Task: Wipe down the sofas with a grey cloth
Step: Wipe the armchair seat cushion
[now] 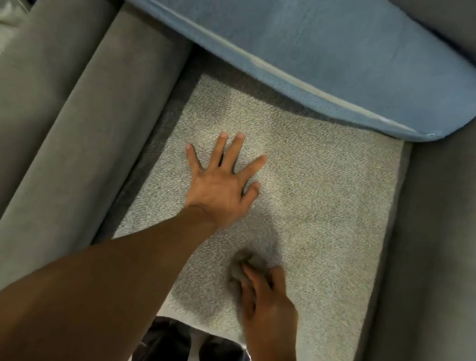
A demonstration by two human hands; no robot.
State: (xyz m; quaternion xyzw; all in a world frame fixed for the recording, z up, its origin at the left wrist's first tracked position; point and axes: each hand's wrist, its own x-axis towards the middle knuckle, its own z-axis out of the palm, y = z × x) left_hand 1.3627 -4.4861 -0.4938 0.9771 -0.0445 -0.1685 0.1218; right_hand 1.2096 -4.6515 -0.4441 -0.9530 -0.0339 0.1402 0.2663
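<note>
- Left hand (220, 188): fingers spread wide, flat on the sofa seat (331, 205).
- Right hand (269, 307), at five o'clock from it: fingers bunching the grey cloth (247, 265).

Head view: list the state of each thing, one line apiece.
left hand: open, fingers spread flat on the seat cushion.
right hand: gripping the grey cloth.
grey cloth: bunched, pressed on the seat cushion.
seat cushion: lying flat in the sofa.
blue cushion: lying over the seat cushion's back edge.
</note>
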